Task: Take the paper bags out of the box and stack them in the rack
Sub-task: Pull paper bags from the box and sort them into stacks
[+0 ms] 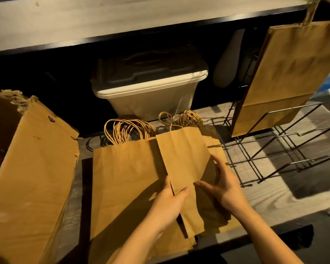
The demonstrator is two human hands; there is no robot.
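where the lower shelf [274, 199] runs across the view, items lie as follows; stack of bags [122, 183]: brown paper, flat, at the middle of the shelf, twisted cord handles [128, 130] pointing away from the person; narrow bag [183, 159]: brown paper, folded flat, lying slightly tilted over the right part of the stack, its far end among the handles; left hand [168, 204]: pinching the near left edge of the narrow bag, thumb [183, 191] on top, fingers curled beneath and out of sight; right hand [225, 187]: fingers spread wide and fairly straight, tips resting by the right edge of the narrow bag and on the stack below, closed round nothing; box [32, 178]: brown cardboard, torn along its top edge, at the left end of the shelf, just beside the stack; its inside is too dark to tell the contents; rack [286, 149]: black wire, several slots, on the right of the shelf, near the stack but apart from it; upright bag [293, 73]: brown paper, larger, standing in the rear slot of the rack and leaning back, handles at the top; lidded bin [149, 88]: white plastic, behind the stack, in the dark recess under the upper shelf [122, 20].
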